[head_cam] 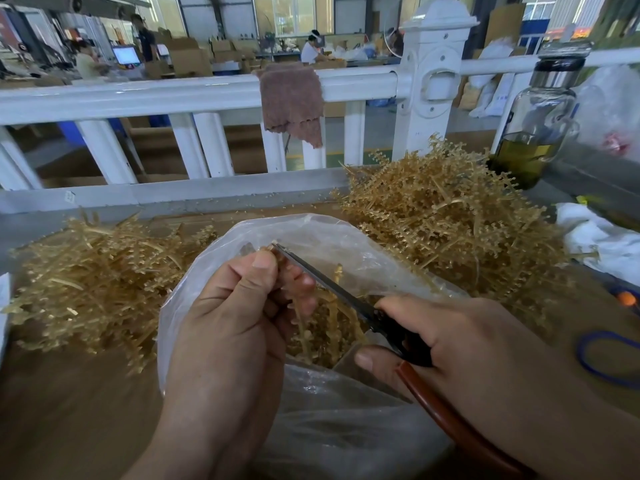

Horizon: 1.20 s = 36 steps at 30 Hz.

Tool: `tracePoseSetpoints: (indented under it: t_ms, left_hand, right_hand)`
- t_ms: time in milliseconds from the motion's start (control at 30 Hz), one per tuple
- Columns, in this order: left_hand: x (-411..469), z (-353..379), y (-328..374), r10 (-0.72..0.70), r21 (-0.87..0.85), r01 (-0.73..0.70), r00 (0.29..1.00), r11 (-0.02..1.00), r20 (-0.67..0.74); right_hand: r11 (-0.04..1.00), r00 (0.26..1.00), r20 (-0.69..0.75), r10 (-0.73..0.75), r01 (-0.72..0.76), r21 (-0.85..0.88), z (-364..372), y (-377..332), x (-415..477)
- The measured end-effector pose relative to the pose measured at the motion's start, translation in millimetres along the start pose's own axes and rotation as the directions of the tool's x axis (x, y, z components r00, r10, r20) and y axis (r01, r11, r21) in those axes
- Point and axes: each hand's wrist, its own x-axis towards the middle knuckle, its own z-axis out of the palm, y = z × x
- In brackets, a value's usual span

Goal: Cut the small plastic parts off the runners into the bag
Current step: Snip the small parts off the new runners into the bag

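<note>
Left hand (239, 306) pinches a runner (327, 317) over the bag (311, 233) so parts should drop in; right hand (467, 341) grips scissors (330, 286).

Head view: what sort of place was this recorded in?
Probably a factory floor, at a hand-trimming bench: heaps of tan plastic runners either side of a clear bag, with cardboard boxes and other workers beyond a white railing.
</note>
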Motion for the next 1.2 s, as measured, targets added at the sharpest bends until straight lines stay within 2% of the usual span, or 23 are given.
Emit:
tracePoseSetpoints:
  t_ms: [167,633,1200]
  left_hand:
    - [0.2,-0.4,-0.4,-0.02,0.017,0.02,1.0,1.0,0.002]
    - [1.3,-1.1,-0.2,0.026,0.064,-0.027,1.0,0.998,0.014]
    - [-1.9,-1.4,1.2,0.005,0.112,-0.005,1.0,0.994,-0.003]
  right_hand:
    - [0.999,1.0,0.03,0.008,-0.007,-0.035,-1.2,-1.7,0.4]
    - [0.999,0.999,-0.008,-0.049,0.049,-0.019,4.7,5.6,3.9]
    - [0.998,1.0,0.029,-0.009,0.011,-0.067,0.1,2.3,1.5]
